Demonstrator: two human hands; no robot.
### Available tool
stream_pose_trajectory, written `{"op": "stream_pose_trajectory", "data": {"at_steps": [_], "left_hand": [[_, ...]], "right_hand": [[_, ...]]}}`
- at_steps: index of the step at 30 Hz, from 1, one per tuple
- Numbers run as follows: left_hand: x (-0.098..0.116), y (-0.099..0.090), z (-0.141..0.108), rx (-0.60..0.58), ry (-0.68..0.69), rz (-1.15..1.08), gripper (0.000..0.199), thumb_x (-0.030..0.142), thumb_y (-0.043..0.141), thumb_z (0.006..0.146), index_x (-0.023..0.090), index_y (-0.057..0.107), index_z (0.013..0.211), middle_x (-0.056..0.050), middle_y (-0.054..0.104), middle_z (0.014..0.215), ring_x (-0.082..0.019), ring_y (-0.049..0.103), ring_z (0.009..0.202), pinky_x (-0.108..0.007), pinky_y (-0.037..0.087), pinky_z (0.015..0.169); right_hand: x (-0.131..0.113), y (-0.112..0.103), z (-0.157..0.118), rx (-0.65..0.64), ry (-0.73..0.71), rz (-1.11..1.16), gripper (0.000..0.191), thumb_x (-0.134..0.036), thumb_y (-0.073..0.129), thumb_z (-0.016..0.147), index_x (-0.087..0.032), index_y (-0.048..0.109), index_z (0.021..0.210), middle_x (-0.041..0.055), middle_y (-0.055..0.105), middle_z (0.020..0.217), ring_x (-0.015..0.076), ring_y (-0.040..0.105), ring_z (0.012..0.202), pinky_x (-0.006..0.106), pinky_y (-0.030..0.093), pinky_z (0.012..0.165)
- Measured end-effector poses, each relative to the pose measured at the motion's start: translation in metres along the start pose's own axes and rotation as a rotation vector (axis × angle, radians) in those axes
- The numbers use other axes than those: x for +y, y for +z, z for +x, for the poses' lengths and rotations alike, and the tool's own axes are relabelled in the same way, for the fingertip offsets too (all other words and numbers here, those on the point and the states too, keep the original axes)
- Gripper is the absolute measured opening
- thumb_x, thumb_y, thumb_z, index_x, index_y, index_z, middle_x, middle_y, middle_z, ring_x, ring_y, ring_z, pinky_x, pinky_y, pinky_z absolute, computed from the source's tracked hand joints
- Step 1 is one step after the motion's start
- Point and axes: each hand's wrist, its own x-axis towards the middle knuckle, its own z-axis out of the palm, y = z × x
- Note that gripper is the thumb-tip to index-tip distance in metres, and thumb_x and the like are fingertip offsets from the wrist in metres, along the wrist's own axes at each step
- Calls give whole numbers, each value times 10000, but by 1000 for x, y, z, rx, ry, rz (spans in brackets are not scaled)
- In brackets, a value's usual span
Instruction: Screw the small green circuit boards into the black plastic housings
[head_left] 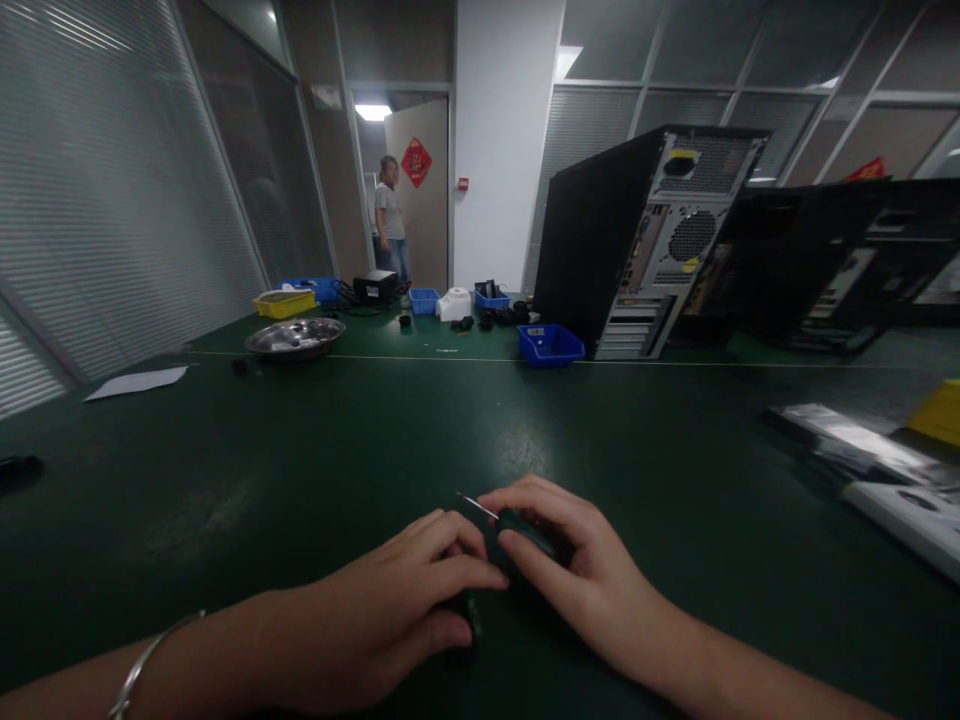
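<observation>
A small screwdriver [526, 532] with a dark green handle is gripped in my right hand [577, 560], its thin metal shaft pointing up and to the left. Just left of it, my left hand [405, 590] is curled, thumb and fingers closed around a small dark object [471, 615] that is mostly hidden beneath the fingers. I cannot make out what that object is. Both hands are low in the view, over the dark green table [337, 450], with their fingertips close together. A bracelet circles my left wrist.
A metal bowl [295, 337] stands at the back left, near a yellow tray [285, 303]. A blue bin [550, 345] sits before a black computer case [637, 240]. White-and-silver parts [862, 440] lie at right. A person [390, 220] stands in the doorway.
</observation>
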Motion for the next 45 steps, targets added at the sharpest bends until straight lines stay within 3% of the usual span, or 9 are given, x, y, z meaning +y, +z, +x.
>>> {"op": "stream_pose_trajectory", "data": {"at_steps": [4,8,11,18,25,30,36,42,45], "left_hand": [[-3,1,-2,81,-5,-20,371,243,638,878,265,538,1235,-71,543,1273,-239,517,1151,-370,443,1004],[-3,3,-2,85,-58,114,523,485,785,701,194,561,1073,-95,577,1108,-264,538,966,-382,488,853],[-4,6,0,81,-67,237,555,562,761,684,185,574,1045,-96,576,1051,-262,513,907,-397,467,837],[-15,1,0,146,-78,209,293,331,672,823,195,570,1061,-73,560,1034,-244,510,917,-376,456,817],[-25,-4,1,236,-98,-1,371,209,642,850,220,545,1208,-64,554,1145,-215,538,1022,-347,460,893],[-28,-4,1,280,-98,-56,348,231,645,860,220,570,1200,-48,576,1104,-202,546,990,-340,459,882],[-34,-1,3,309,-95,-201,386,200,657,844,202,550,1215,-57,565,1117,-206,546,992,-367,459,899],[-34,10,6,294,-84,-562,412,165,689,838,185,487,1197,-61,620,1081,-200,584,1001,-384,455,916],[-27,14,7,265,-64,-627,409,135,703,828,191,502,1181,-61,624,1099,-182,589,969,-363,469,884]], "right_hand": [[-2,-1,1,-30,-13,-6,239,-138,546,933,-217,668,1122,42,664,976,186,635,912,308,494,812],[-5,-4,0,-117,-19,-82,289,-94,571,877,-207,652,1130,46,637,969,192,623,895,310,494,802],[-9,-8,0,-257,11,-146,405,-4,565,788,-217,642,1123,36,650,987,192,625,885,305,492,803],[-13,-18,4,-469,53,-216,399,7,557,733,-205,621,1065,19,666,942,183,638,817,273,501,741],[-13,-18,4,-558,-38,-250,322,-71,624,841,-208,662,1130,44,676,1053,191,648,946,276,497,830],[-7,-15,3,-535,-37,-255,201,-196,668,885,-200,655,1086,41,677,1040,186,652,945,265,498,819],[-4,-13,0,-458,25,-248,255,-221,757,804,-198,632,1025,21,663,985,183,643,872,257,486,749],[-5,3,0,-75,71,-15,185,-195,719,819,-199,622,977,13,636,928,184,621,886,270,474,789],[-7,8,0,22,109,73,161,-193,716,817,-203,625,950,2,628,891,181,615,859,263,479,766]]}}
